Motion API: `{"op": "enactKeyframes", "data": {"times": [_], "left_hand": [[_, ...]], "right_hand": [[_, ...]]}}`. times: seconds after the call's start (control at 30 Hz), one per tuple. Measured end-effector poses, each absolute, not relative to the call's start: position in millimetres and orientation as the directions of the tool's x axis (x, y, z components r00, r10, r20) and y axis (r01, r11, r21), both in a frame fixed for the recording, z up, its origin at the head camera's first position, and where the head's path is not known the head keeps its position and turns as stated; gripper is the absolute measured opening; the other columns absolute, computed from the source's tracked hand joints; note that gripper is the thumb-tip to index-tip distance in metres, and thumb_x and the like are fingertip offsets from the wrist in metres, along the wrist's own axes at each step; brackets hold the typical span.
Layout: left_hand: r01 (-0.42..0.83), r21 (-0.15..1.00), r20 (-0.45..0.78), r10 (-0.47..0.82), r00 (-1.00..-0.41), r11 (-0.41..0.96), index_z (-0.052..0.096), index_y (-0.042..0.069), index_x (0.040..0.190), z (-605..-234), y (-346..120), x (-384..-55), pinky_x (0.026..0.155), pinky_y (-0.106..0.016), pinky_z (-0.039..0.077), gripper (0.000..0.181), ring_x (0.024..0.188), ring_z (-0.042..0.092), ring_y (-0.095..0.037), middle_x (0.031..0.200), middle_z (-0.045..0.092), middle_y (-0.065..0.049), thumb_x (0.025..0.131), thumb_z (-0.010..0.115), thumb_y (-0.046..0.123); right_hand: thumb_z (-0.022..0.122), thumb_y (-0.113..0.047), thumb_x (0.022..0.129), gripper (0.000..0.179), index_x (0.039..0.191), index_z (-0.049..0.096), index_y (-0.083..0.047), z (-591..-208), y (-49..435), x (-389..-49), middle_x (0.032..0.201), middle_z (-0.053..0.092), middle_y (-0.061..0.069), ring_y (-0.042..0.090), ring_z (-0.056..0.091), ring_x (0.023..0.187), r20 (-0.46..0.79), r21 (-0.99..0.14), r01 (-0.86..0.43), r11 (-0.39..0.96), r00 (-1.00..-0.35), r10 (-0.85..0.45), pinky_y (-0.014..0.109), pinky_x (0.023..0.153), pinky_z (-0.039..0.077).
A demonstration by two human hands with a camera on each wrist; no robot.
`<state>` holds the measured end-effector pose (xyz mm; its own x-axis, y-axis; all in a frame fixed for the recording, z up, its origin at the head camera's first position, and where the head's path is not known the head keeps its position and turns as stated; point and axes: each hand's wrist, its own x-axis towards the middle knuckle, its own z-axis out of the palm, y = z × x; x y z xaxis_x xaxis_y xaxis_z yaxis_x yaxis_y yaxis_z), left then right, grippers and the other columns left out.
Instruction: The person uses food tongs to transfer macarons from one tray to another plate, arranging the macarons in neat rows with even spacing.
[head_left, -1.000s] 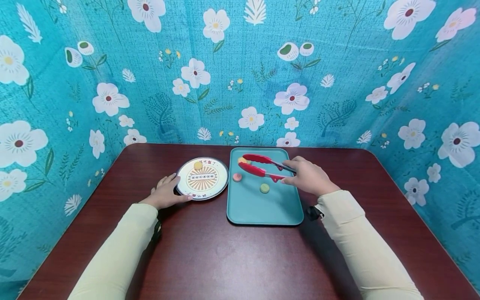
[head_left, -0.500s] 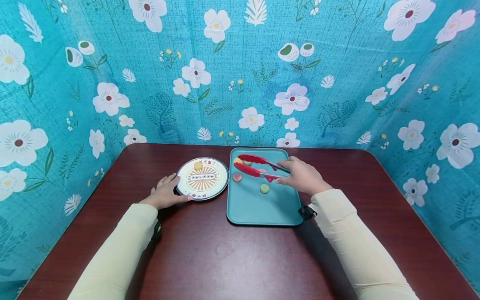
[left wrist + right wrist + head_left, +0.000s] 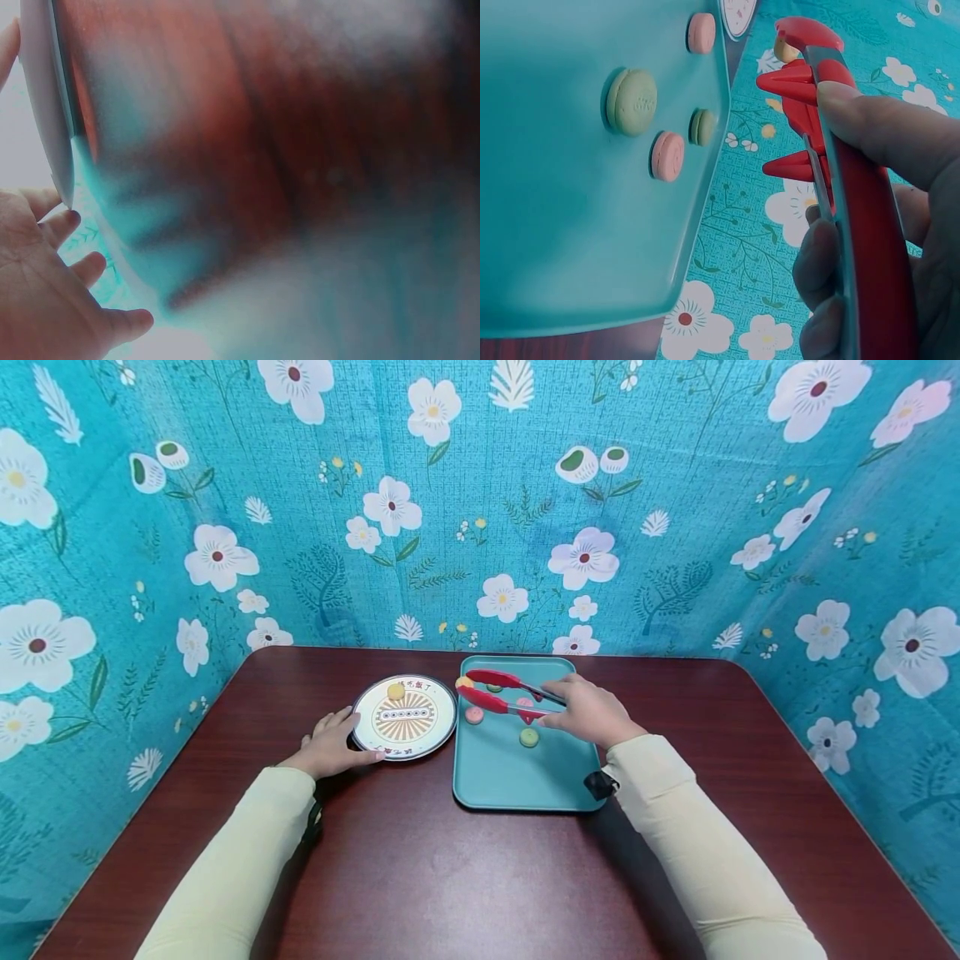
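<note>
A yellow cookie [image 3: 464,683] is in the tips of the red tongs [image 3: 486,700]. It seems to be up in the air, over the tray's left edge, near the plate. The right hand [image 3: 592,712] has its fingers curled round the tongs and holds them.

On the tray [image 3: 495,785] lie two pink cookies [image 3: 701,33] and two green cookies [image 3: 632,103]. The plate [image 3: 437,727] is just beside the tray, and the other yellow cookie [image 3: 396,692] lies on it, near the back. So it looks like one cookie is done, one is on its way, and four are left. That is only the start, I think.

The left hand [image 3: 330,748] is at the plate's left side. Its fingers are spread apart and its thumb is by the near rim.

Some things are hard to see. From the head, the tongs hide part of the back green cookie and the pink one by the hand. From the right wrist, only a bit of the held cookie shows, and the tray is cut off. The left wrist view is mostly a blur, with the plate seen from its edge. Both sleeves [image 3: 738,868] run out of sight at the bottom.
</note>
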<state>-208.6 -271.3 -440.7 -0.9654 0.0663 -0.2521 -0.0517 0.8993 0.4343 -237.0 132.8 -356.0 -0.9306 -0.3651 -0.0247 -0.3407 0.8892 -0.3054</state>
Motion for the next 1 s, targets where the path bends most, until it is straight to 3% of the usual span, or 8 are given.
{"op": "enactKeyframes", "data": {"times": [1.0], "left_hand": [[-0.061,0.427,-0.260,0.058,-0.964,0.902,0.019,0.000,0.152,-438.0,-269.8,-207.3,0.105,-0.074,0.009,0.111,0.142,0.003,-0.047,0.158,0.011,-0.024,0.077,0.065,0.066]], "right_hand": [[0.078,-0.035,0.081,0.068,0.140,0.052,-0.013,-365.3,108.3,-249.5,0.130,0.053,0.014,0.027,0.054,0.108,-0.041,-0.356,-0.306,0.883,-0.939,-0.341,0.047,0.081,0.053]]}}
